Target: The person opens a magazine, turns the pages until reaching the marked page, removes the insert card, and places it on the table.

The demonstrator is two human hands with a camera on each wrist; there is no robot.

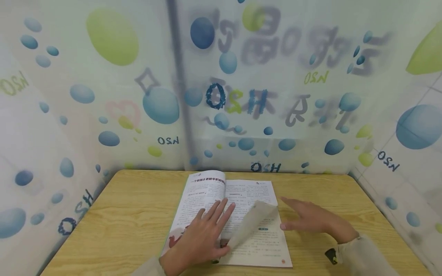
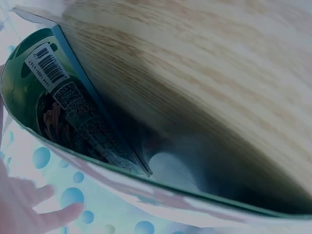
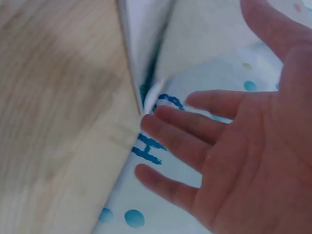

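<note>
1. The magazine (image 1: 243,203) is laid open on the wooden table (image 1: 131,214), midway between both hands; it is taken as the clock's centre in the head view.
2. The left hand (image 1: 203,234) is held at eight o'clock, over the left page and gutter, with fingers extended and nothing grasped. It seems to be placed there so that the spread is kept from closing; how hard it is pressed down cannot be told.
3. The right hand (image 1: 314,218) is held at three o'clock, just beside the right page's outer edge. Its fingers are spread and nothing is gripped; whether the paper is touched by a fingertip cannot be told. It seems to be kept there within reach of the page edge.
4. Between the hands, a pale sheet (image 1: 253,216) is curled above the right page. Whether it is a leaf of the magazine or a separate piece is not made clear by the blur.
5. Printed pages are readily seen only in the head view. In the left wrist view, the green cover (image 2: 24,83) is revealed, with a barcode (image 2: 48,68) at ten o'clock.
6. The right palm and all its fingers are shown by the right wrist view; from the head, the palm is hidden.
</note>
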